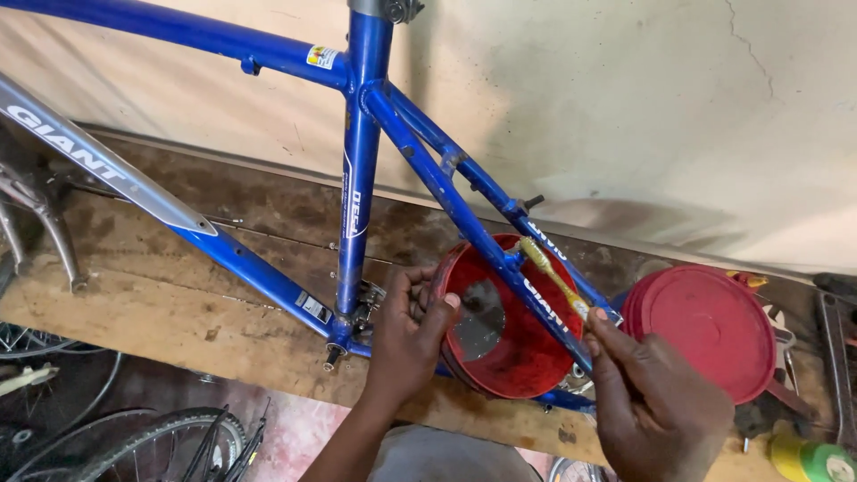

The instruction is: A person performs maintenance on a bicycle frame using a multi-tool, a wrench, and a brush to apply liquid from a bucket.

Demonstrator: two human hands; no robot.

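Note:
A blue bicycle frame (361, 134) stands over a wooden workbench (161, 303). My left hand (406, 344) grips the rim of a red plastic container (509, 357), tilted under the rear stays, with a dark liquid pooled inside. My right hand (652, 406) holds a yellowish toothbrush (552, 275) by its handle. The brush head rests against the blue chainstay (486, 245) near a small frame boss.
A red round lid (705, 326) lies on the bench to the right, with tools beside it. Rolls of yellow and green tape (817, 460) sit at the lower right. Bicycle wheels (134, 442) lie below the bench at left. A pale wall rises behind.

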